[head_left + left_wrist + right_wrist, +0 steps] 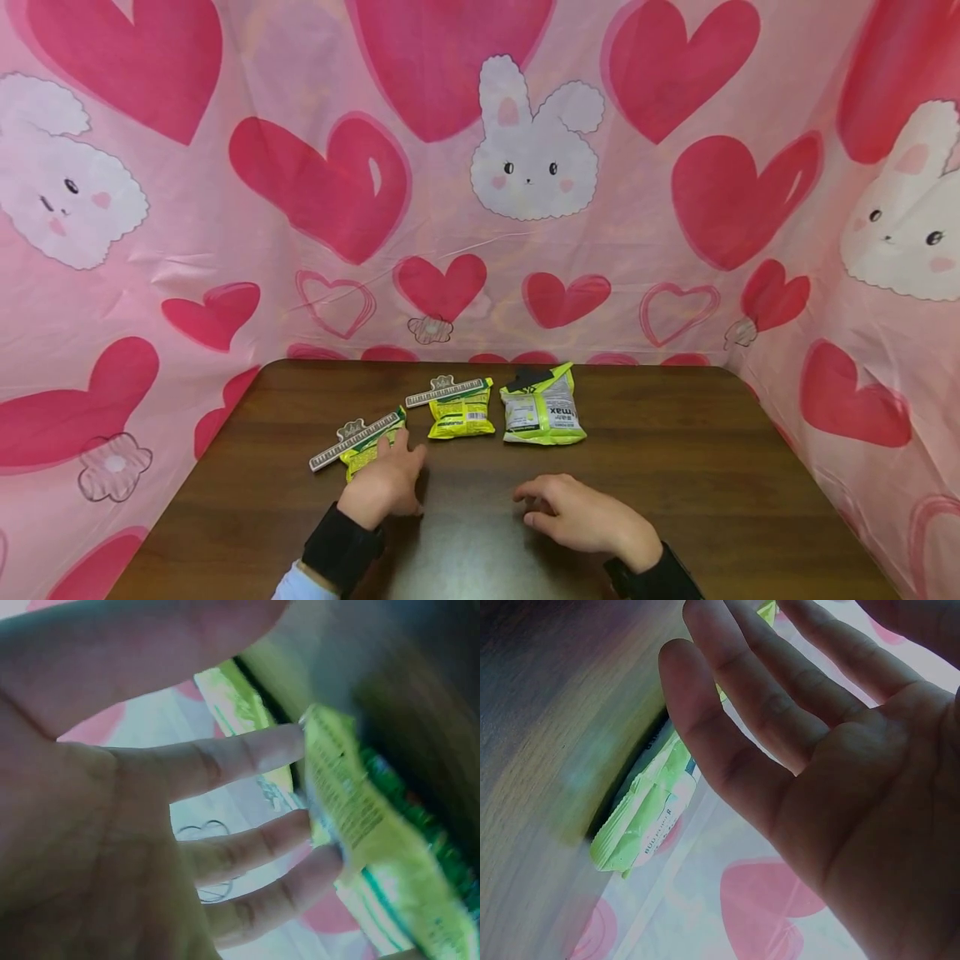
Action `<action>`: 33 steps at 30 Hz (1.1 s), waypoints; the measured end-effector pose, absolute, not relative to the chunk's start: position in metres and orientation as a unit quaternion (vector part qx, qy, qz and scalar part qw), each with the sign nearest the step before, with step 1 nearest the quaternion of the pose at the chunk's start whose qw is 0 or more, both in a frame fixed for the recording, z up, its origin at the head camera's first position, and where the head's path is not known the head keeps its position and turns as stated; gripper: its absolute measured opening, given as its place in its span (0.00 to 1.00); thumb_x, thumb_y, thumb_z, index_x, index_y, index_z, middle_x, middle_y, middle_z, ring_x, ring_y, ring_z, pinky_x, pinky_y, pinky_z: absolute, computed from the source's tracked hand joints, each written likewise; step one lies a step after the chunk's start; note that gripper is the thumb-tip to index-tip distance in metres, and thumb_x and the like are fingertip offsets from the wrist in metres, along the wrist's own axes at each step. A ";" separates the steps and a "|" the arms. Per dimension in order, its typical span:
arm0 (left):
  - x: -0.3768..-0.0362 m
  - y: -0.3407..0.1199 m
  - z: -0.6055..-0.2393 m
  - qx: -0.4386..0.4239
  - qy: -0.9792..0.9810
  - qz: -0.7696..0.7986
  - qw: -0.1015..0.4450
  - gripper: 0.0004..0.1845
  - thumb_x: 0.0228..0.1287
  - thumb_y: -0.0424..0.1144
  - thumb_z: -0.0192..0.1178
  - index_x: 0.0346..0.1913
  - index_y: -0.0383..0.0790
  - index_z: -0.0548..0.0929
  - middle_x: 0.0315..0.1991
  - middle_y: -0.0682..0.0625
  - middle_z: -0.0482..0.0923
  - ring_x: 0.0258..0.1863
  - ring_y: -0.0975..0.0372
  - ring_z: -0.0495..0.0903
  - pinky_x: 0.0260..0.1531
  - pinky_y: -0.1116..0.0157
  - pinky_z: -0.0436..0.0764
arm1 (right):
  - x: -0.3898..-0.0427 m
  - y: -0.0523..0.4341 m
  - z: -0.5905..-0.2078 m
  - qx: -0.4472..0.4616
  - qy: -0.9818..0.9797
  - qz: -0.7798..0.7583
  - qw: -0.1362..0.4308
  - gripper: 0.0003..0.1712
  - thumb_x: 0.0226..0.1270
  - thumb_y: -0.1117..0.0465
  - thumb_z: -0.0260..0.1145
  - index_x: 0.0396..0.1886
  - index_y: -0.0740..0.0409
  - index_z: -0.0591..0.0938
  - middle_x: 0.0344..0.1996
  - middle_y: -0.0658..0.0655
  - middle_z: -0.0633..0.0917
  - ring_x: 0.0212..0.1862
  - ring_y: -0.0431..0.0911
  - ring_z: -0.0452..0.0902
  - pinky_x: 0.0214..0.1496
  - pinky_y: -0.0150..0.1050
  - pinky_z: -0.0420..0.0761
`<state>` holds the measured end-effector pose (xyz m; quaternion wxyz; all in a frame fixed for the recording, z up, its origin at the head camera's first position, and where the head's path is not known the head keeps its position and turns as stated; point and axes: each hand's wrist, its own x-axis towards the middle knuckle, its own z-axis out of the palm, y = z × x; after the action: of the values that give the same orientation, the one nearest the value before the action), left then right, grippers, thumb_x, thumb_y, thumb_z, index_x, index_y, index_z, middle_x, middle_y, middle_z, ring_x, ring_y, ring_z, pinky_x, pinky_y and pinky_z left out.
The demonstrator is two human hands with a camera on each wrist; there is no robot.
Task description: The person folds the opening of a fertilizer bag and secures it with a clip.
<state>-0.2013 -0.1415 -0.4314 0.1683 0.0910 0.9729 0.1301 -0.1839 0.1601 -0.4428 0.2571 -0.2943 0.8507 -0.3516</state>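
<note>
The left hand lies on the dark wooden worktop with its fingers straight and slightly spread, their tips touching the near edge of the leftmost snack packet, a yellow-green pouch closed by a grey clip along its top. The right hand rests apart on the bare wood, fingers loosely curled and holding nothing, near the front of the largest packet but not touching it. A middle packet, also clipped, sits between the two. Because the left fingertips only meet the pouch's edge, the likely slip is that a push slides the light packet away across the smooth wood instead of lifting it, or that it skews toward the middle packet and knocks it. The clip could also catch and pull loose if the foil crumples.
</note>
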 end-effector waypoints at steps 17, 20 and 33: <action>-0.215 -0.151 -0.439 0.069 0.977 0.107 0.169 0.35 0.51 0.26 0.79 0.64 0.36 0.76 0.71 0.31 0.61 0.67 0.35 0.60 0.46 0.24 0.73 | -0.185 0.160 -0.444 -0.296 0.847 -0.355 0.260 0.16 0.77 0.63 0.68 0.60 0.62 0.84 0.49 0.51 0.87 0.44 0.36 0.80 0.50 0.39 0.82; -0.217 -0.154 -0.443 0.070 0.981 0.106 0.147 0.32 0.53 0.21 0.75 0.63 0.36 0.77 0.69 0.31 0.63 0.65 0.35 0.61 0.44 0.24 0.74 | -0.185 0.160 -0.445 -0.294 0.847 -0.357 0.262 0.16 0.77 0.63 0.67 0.59 0.63 0.84 0.49 0.51 0.87 0.43 0.36 0.80 0.50 0.39 0.82; -0.229 -0.168 -0.453 0.085 0.986 0.109 0.098 0.28 0.61 0.21 0.70 0.64 0.34 0.78 0.66 0.31 0.65 0.62 0.34 0.63 0.44 0.20 0.70 | -0.185 0.160 -0.445 -0.295 0.848 -0.354 0.262 0.16 0.77 0.63 0.67 0.59 0.63 0.84 0.48 0.51 0.87 0.43 0.36 0.80 0.50 0.38 0.81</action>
<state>-0.2294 -0.1685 -0.4528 0.0978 0.0847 0.9856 0.1092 -0.1855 0.1601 -0.4449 0.2617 -0.2947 0.8481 -0.3541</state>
